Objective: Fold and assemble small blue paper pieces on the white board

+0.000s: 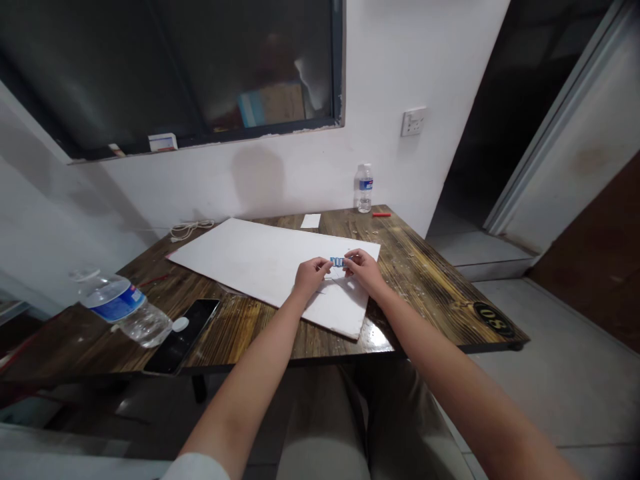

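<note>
My left hand (311, 275) and my right hand (364, 268) are raised close together over the right part of a white board (260, 260). Between their fingertips they pinch a small blue strip with pale patches (337, 262), the left hand at one end and the right at the other. Its exact kind is too small to make out. Fingers cover both ends of it. Thin dark lines show on the board below the hands.
On the wooden table (430, 293) are a large water bottle (125, 307), a phone (185, 337), a white cap (180, 324), a white cable (190, 230), a paper slip (311, 221), a small bottle (365, 190) and a red stick-like item (381, 215). A wall stands behind.
</note>
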`<state>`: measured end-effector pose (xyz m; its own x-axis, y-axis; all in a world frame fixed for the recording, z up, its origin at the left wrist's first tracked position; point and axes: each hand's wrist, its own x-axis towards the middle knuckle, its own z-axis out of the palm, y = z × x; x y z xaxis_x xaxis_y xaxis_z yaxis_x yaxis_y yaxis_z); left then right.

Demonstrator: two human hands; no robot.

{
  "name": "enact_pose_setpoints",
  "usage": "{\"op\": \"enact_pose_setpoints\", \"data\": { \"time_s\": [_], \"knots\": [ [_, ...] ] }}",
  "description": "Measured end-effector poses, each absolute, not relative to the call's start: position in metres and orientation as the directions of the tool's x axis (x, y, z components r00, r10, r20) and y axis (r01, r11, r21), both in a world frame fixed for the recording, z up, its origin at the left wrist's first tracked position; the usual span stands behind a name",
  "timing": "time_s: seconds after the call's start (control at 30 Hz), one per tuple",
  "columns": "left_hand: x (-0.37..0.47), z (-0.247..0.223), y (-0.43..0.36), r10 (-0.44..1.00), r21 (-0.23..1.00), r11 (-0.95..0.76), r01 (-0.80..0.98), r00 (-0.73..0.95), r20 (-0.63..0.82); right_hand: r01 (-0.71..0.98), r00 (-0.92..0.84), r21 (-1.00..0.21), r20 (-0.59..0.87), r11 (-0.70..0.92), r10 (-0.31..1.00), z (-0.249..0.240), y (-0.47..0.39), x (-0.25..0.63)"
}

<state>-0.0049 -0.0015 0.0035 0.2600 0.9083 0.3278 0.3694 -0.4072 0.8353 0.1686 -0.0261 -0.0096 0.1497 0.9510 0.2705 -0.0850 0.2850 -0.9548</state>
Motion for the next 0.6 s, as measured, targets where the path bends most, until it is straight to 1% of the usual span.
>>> {"op": "enact_pose_setpoints", "data": {
  "time_s": [0.2,0.43,0.53,0.6],
  "knots": [
    [-0.0054,0.0029,-0.003,0.909,0.824,-0.404,0.398,0.277,0.312,-0.073,0.132,-0.957,0.271,0.282,0.954,-0.0113,-0.0259,0.1669],
    [-0.0062,0.0036,-0.0045,0.879,0.772,-0.455,0.445,0.365,0.307,-0.019,0.07,-0.965,0.259,0.261,0.963,-0.0125,-0.0259,0.1672],
    [-0.0067,0.0039,-0.0052,0.874,0.743,-0.466,0.48,0.383,0.3,0.023,0.03,-0.969,0.247,0.247,0.968,-0.0116,-0.0277,0.1667],
    [-0.0069,0.0035,-0.0053,0.865,0.719,-0.48,0.503,0.407,0.292,0.084,0.001,-0.97,0.23,0.229,0.973,-0.0107,-0.0297,0.1662]
  ]
}}
